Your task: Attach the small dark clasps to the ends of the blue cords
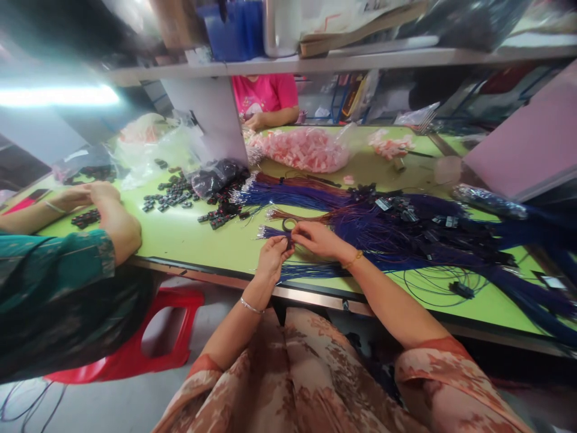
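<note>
My left hand (271, 260) is closed, thumb and fingers pinched around a small dark piece (290, 242), mostly hidden by the fingertips. My right hand (319, 240) meets it from the right, its thumb and forefinger pinched together at the same spot; what lies between them is too small to make out. Just behind the fingertips lies a ring-shaped roll of tape (289, 224). A thin bundle of blue wires (270, 232) with pale terminal ends sticks out left of my hands. To the right spreads a large heap of blue and purple wires (356, 231) with black connectors.
Loose black connectors (169, 195) lie left on the green table (180, 240). Behind stand a bag of pink pieces (306, 149) and an upright divider (207, 120). A shelf (315, 65) hangs above. A co-worker's arms (112, 219) rest at left; a person in pink (270, 96) sits opposite.
</note>
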`<action>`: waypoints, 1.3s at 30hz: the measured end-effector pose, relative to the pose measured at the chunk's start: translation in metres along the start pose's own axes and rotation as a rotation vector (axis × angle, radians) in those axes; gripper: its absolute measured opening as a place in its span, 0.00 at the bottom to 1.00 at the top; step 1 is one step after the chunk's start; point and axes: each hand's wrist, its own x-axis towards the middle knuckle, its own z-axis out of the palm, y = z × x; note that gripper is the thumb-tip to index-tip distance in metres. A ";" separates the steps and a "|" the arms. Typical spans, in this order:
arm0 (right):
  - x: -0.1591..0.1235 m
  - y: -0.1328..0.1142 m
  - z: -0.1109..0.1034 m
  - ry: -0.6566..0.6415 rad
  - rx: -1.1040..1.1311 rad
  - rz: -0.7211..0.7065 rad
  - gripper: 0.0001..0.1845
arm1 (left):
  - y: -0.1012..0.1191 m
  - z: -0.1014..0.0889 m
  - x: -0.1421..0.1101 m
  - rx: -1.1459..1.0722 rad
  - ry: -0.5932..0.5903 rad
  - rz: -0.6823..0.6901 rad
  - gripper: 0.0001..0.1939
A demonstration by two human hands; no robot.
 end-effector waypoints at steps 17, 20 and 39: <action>-0.095 0.097 -0.083 0.765 -0.630 0.818 0.18 | -0.007 -0.022 -0.019 0.513 -0.115 0.372 0.16; -0.096 0.102 -0.071 0.456 -0.797 0.829 0.20 | 0.020 -0.045 -0.006 0.700 -0.024 0.547 0.14; -0.033 -0.031 0.008 0.050 -0.105 0.133 0.11 | 0.113 -0.161 0.073 1.484 0.462 0.612 0.16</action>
